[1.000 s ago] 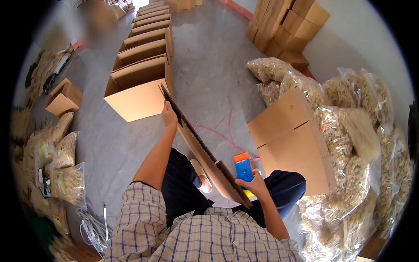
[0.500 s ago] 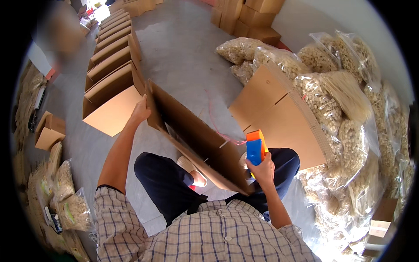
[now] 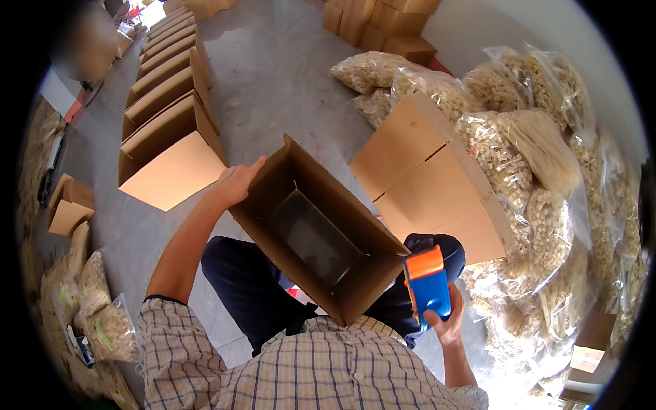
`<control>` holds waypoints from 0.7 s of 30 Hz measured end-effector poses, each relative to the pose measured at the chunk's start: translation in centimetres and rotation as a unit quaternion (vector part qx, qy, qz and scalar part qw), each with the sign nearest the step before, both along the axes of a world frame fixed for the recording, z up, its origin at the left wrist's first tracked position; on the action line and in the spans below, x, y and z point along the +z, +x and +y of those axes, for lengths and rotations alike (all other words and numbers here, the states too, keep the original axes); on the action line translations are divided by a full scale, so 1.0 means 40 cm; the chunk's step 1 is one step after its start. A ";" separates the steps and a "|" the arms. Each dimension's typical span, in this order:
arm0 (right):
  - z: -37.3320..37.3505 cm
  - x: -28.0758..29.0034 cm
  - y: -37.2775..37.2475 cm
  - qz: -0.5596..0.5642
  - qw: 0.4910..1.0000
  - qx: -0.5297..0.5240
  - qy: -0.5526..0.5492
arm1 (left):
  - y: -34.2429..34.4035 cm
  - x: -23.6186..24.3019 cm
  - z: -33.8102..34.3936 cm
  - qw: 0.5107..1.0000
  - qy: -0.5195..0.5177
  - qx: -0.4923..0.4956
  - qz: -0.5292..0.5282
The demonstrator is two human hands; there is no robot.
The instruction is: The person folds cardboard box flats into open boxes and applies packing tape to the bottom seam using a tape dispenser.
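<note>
An opened-out brown carton point(image 3: 345, 208) stands tilted between my knees, and grey floor shows through its bottom. My left hand point(image 3: 236, 186) is closed on the carton's far left corner, with the fingers along the outside edge. In my right hand point(image 3: 447, 324) is a blue and orange tape dispenser point(image 3: 430, 290), held beside the carton's right corner. On my right leans a stack of flat cartons point(image 3: 434, 195).
A row of open cartons point(image 3: 171, 167) runs away at the left. Clear bags of pale pieces point(image 3: 495, 147) pile up along the right wall, and smaller bags point(image 3: 109, 328) lie at lower left. Closed cartons point(image 3: 393, 31) are stacked at the back. A small carton point(image 3: 72, 205) sits far left.
The carton has gone from nearly flat to opened out into a rectangle. My right hand has moved right and nearer to me with the tape dispenser, which has turned.
</note>
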State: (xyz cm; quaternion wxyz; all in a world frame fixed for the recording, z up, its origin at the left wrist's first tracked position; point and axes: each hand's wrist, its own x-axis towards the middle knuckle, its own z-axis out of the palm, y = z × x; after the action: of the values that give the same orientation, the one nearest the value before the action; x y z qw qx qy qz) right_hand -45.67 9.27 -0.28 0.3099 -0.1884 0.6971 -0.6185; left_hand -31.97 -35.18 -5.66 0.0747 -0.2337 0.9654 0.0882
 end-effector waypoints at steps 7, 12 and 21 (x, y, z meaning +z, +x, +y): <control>-0.131 -0.081 0.027 0.092 0.980 0.175 0.019 | -0.061 -0.093 0.123 0.984 -0.046 -0.065 -0.159; -0.281 -0.263 0.039 0.126 0.975 0.167 0.069 | 0.015 -0.065 0.013 0.949 0.193 -0.186 -0.164; -0.406 -0.115 -0.082 0.049 0.990 0.054 -0.117 | -0.051 -0.117 -0.040 0.904 0.319 -0.163 -0.231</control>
State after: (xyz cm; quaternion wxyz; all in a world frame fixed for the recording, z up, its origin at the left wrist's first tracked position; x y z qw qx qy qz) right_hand -48.94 -6.96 -4.87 0.2837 -0.2913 0.6229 -0.6683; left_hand -33.99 -36.79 -10.35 0.3797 -0.0502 0.8658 0.3220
